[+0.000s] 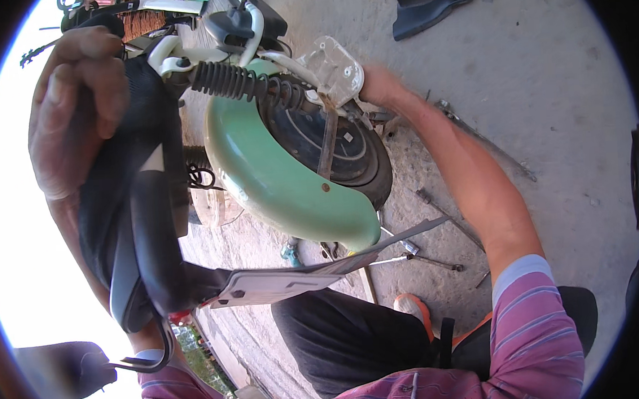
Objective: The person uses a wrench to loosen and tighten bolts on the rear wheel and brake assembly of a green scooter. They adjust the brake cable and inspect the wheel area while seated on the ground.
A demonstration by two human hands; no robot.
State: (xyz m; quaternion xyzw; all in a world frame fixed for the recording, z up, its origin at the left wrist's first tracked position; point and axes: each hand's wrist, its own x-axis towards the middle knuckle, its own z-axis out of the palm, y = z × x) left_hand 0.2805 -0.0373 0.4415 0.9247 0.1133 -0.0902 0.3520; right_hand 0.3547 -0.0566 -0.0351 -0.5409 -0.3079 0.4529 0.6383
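Observation:
A scooter leans in front of me, its pale green rear fender [267,166] curving round the black wheel [323,138]. A dark coil-spring shock absorber [230,81] runs above the fender. At upper left, my left hand [76,111] is closed, its fingers curled over the edge of the scooter's black seat [148,100]. My right hand [382,84] is beside the wheel, against a whitish metal bracket [338,72]. The bracket hides its fingers, and the hand is slightly blurred, so its grip cannot be told. A plate-holding tail piece [288,284] sticks out toward me.
Black plastic panel [428,2] lies on the concrete at the top. A long metal bar [486,140] rests right of the wheel. Several hand tools [409,249] and a teal tool [291,253] lie on the floor below the fender. My shoe [412,310] stands near them.

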